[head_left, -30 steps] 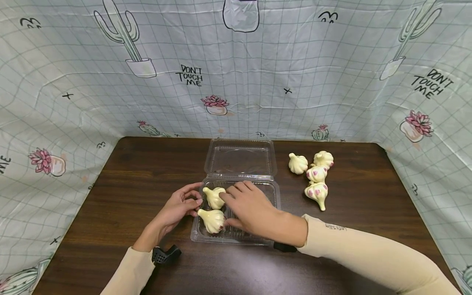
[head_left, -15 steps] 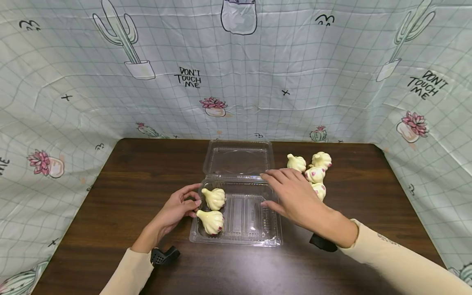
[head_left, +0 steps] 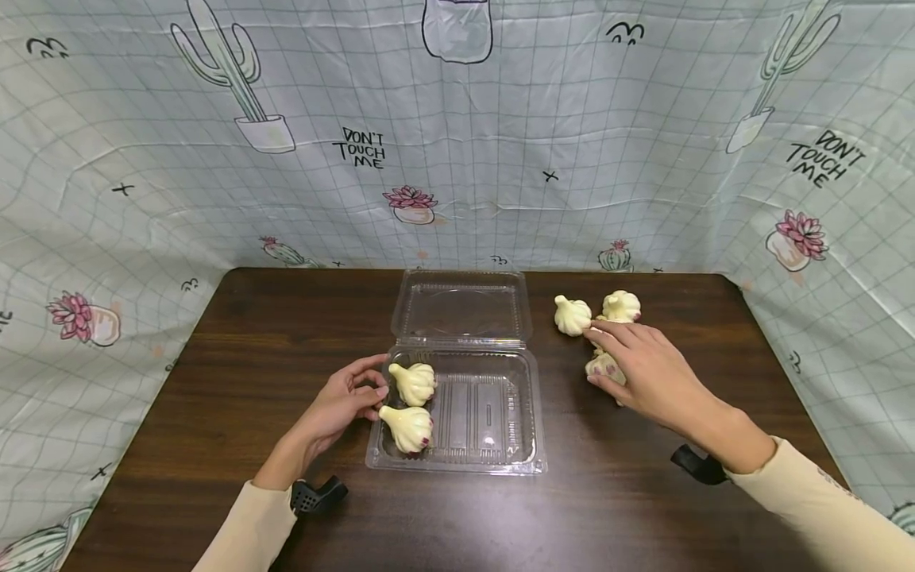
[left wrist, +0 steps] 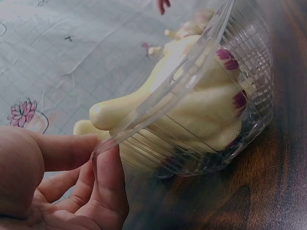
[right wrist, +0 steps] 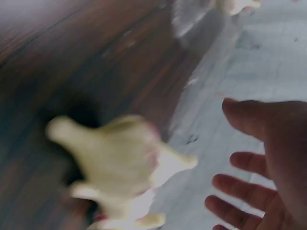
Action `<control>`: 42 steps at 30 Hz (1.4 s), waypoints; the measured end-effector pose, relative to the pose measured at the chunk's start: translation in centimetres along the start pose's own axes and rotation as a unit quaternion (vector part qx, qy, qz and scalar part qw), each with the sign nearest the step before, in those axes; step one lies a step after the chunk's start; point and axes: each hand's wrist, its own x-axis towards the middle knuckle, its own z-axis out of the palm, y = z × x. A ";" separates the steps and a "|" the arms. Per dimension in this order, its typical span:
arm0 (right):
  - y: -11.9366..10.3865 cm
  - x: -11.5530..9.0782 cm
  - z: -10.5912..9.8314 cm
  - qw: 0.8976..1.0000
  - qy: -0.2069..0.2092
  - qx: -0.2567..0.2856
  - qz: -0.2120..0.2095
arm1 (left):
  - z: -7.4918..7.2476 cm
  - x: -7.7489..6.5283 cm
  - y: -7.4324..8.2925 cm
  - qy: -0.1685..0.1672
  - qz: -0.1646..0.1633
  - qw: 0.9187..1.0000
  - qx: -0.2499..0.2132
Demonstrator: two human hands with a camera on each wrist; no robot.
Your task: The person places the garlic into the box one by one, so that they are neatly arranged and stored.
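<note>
Two garlic bulbs, one behind (head_left: 415, 384) and one in front (head_left: 409, 430), lie along the left side of a clear plastic clamshell box (head_left: 493, 465). My left hand (head_left: 349, 401) pinches the box's left rim between thumb and fingers, as the left wrist view confirms. Over the loose garlic on the right hovers my right hand (head_left: 654, 373), fingers spread and holding nothing. Beneath it a garlic bulb (head_left: 602, 365) is partly covered. Just beyond its fingertips lie two more, a pale bulb (head_left: 573, 316) and another bulb (head_left: 621, 306). The right wrist view is blurred.
The box's lid (head_left: 461, 306) lies folded back behind its base. Brown wooden table (head_left: 286, 318) surrounds it. A patterned cloth (head_left: 457, 159) hangs behind the table and along both sides.
My right hand has left the garlic in the box and travelled right, over the loose bulbs. My left hand keeps its pinch on the rim.
</note>
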 end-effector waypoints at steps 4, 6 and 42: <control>1.6 -0.9 0.5 1.000 -0.002 -0.004 -0.022 | 0.0 0.0 0.0 0.002 -0.001 1.000 -0.002; 2.3 -1.3 0.7 0.999 -0.005 -0.004 -0.031 | 0.0 0.0 0.0 0.003 -0.003 1.000 -0.003; 5.9 -2.1 2.3 0.975 -0.043 -0.024 -0.217 | -0.3 0.0 -0.2 -0.002 0.000 1.000 0.004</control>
